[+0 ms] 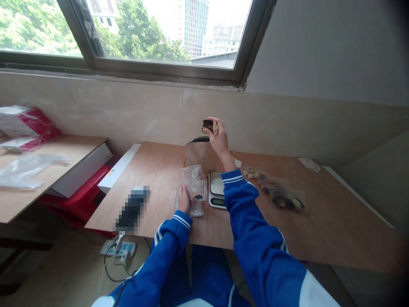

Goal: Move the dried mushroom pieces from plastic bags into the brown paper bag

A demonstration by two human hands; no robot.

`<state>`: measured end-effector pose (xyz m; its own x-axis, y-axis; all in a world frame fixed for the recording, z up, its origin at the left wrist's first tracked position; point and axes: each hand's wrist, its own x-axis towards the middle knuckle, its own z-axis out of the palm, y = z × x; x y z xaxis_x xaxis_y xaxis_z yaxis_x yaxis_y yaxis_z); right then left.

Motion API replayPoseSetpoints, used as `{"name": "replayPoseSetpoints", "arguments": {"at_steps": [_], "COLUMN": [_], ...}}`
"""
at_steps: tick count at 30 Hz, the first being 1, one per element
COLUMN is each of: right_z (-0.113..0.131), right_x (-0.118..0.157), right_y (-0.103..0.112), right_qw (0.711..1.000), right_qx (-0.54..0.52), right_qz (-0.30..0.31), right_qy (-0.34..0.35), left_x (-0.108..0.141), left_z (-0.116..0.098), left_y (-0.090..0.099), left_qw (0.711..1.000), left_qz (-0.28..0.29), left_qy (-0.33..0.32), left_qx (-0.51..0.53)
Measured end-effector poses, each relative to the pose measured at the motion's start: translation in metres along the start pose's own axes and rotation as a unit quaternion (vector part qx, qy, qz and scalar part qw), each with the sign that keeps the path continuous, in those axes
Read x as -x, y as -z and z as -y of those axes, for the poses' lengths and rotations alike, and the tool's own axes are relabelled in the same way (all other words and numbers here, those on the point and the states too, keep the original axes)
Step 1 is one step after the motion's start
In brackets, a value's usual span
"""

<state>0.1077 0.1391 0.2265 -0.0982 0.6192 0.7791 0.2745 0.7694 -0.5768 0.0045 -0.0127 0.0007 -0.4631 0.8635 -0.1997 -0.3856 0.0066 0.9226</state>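
Right grip (219,138): narrow, fingers and thumb pinched on a dark chunk (210,126) with a tan edge, raised just above the mouth of a paper bag (200,157)

Left grip (183,199): down on the desk, fingers up against a clear bag (193,183) – cannot tell if it is actually holding the bag

Clear bag: crumpled and standing near the scale, with something small and dark inside

Scale (216,189): white, on the desk just right of the clear bag, partly behind the right sleeve (239,200)

Zip bags (281,194): two or so, lying flat to the right of the scale, dried pieces inside

Phone (131,209): pixelated, lying on the desk left of the left grip

Desk (322,226): pale wood, set under a window (159,34)

Nearby: a second desk (76,149) to the left, holding plastic wrap (27,172) and a red-and-white packet (27,128) – a power strip (119,248) sits on the floor
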Motion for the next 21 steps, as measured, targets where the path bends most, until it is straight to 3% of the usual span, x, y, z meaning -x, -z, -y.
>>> {"name": "replayPoseSetpoints", "arguments": {"at_steps": [4,6,21], "right_z": [-0.015,-0.019,-0.017], "right_x": [0.009,0.018,0.016], "right_y": [-0.016,-0.019,-0.005], "right_qw": [0.994,0.991,0.988], "right_qx": [0.025,0.023,-0.009], "right_qz": [0.106,0.127,0.153], "right_qy": [0.027,0.026,0.01], "left_x": [0.002,0.003,0.001], "left_z": [-0.003,-0.005,-0.004], "left_y": [-0.001,-0.002,0.0], "left_qw": [1.0,1.0,1.0], "left_qz": [0.005,0.004,0.005], "left_qy": [0.002,0.004,0.006], "left_qx": [-0.003,-0.005,-0.016]}}
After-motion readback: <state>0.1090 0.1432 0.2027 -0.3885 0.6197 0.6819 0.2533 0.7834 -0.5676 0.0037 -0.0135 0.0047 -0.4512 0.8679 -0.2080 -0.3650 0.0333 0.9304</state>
